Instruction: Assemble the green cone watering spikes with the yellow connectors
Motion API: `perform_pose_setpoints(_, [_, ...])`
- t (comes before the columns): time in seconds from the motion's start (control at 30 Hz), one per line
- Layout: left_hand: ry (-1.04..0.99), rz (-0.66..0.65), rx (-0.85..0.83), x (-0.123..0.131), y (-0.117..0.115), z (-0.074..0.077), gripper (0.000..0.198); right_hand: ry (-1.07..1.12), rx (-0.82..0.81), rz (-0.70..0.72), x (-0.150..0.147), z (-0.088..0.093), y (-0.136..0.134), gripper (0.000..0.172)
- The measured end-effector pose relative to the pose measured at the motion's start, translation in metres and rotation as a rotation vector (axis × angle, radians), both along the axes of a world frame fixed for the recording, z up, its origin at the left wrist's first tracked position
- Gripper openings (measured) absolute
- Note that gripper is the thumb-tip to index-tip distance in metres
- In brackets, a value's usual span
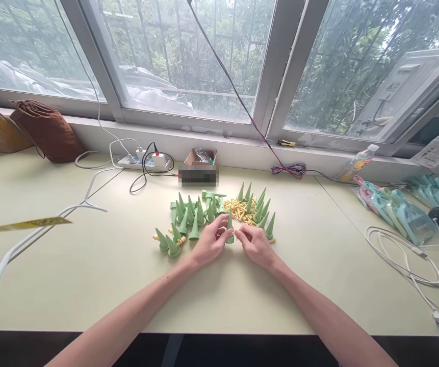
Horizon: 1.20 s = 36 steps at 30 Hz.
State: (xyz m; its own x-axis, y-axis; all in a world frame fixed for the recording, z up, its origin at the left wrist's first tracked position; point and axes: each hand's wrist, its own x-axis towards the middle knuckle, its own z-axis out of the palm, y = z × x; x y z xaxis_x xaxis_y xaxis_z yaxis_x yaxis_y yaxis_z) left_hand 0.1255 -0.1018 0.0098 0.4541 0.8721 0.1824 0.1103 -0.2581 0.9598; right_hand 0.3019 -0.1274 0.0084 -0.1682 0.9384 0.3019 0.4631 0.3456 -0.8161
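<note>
Both my hands meet at the middle of the pale table. My left hand pinches the base of an upright green plastic cone. My right hand has its fingers closed right beside the cone's base; a small yellow piece seems to be in them, though I cannot be sure. Behind the hands stand several more green cones, some upright and some lying down. A heap of small yellow plastic pieces lies between the cone groups.
A power strip with white and black cables sits near the window sill, next to a small cardboard box. A brown bag is at the far left. Bagged pastel clips, a bottle and white cables lie right.
</note>
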Motion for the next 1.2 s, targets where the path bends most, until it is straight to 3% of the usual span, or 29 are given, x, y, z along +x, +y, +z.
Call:
perform_pose_setpoints(0.2, [0.194,0.089,0.349,0.000,-0.004,-0.009,0.033,0.328,-0.358,0.090,0.000,-0.005,0.002,0.042])
perform_pose_setpoints(0.3, [0.244,0.111,0.419,0.000,-0.007,-0.007,0.032,0.522,-0.510,0.148,0.001,-0.007,0.005,0.047])
perform_pose_setpoints(0.4, [0.235,0.117,0.416,0.002,-0.009,-0.003,0.032,0.569,-0.597,0.167,0.001,-0.003,0.006,0.048])
perform_pose_setpoints(0.6, [0.085,0.100,0.216,0.005,-0.007,0.002,0.032,0.445,-0.423,0.074,-0.002,0.001,0.003,0.049])
perform_pose_setpoints(0.87, [-0.140,0.099,-0.173,0.008,-0.004,0.009,0.051,0.134,-0.070,0.040,0.003,0.006,0.001,0.031])
perform_pose_setpoints(1.2, [-0.152,0.027,-0.267,0.007,-0.005,0.010,0.050,0.013,0.075,0.028,0.002,0.007,-0.001,0.030])
